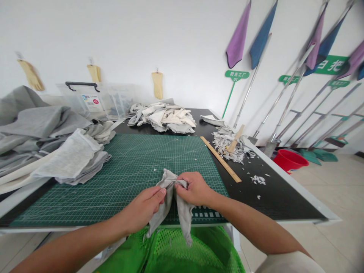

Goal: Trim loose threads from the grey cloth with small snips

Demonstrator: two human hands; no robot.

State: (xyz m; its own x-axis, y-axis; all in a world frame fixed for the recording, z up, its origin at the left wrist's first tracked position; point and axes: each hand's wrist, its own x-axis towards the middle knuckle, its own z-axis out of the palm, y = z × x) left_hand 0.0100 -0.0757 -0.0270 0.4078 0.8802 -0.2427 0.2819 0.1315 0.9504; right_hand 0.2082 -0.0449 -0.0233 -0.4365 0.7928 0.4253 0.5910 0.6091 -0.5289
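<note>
Both hands pinch one small grey cloth piece (170, 204) over the near edge of the green cutting mat (136, 163). My left hand (143, 208) grips its left side between thumb and fingers. My right hand (193, 189) is closed on the bunched top of it. The cloth's two loose ends hang down past the table edge, above a bright green mesh bag (176, 254) below me.
Folded grey fabric (57, 151) is stacked at the left. A heap of pale cloth pieces (163, 117) lies at the back, by clear plastic bins (96, 100). A wooden ruler (220, 158), shredded scraps with a brush (231, 146), a red bucket (290, 159) and wall-leaning mops stand right.
</note>
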